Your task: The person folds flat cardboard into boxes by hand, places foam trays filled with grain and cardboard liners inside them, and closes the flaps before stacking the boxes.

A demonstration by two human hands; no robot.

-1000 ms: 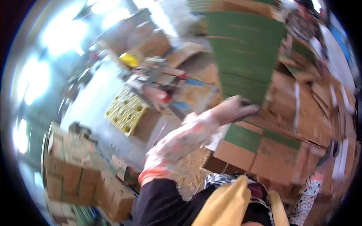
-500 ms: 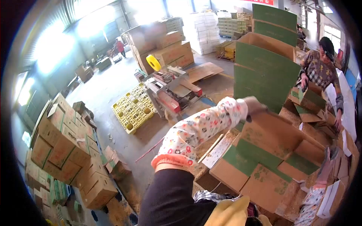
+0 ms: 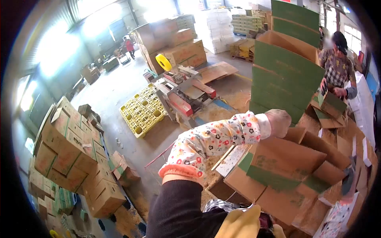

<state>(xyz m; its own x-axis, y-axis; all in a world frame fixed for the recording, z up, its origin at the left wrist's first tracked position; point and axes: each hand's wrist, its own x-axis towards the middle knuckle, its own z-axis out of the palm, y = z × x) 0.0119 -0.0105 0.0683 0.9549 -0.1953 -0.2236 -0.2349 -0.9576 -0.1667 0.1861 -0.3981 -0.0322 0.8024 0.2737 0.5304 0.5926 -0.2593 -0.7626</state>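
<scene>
An open cardboard box (image 3: 287, 156), brown with a green band and faint print, stands tilted in front of me with its flaps apart. My left hand (image 3: 278, 123), at the end of a flowered sleeve cover, is closed at the box's far left flap; the fingertips are hidden behind it. At the lower right, my right hand (image 3: 348, 185) looks dark and blurred beside the box's right end, and its fingers cannot be made out. More brown cardboard (image 3: 279, 202) lies under and before the box.
Tall green cartons (image 3: 285, 75) rise just beyond my left hand. A co-worker (image 3: 337, 67) handles small boxes (image 3: 331, 107) at right. Stacked cartons (image 3: 65, 146) line the left side. On the floor are a yellow plastic pallet (image 3: 143, 111) and a metal machine with a yellow tape roll (image 3: 163, 62).
My left hand has shifted slightly right and down. The box's flaps now stand further apart, showing its opening. The co-worker has straightened up, drawing the arms in around a small box.
</scene>
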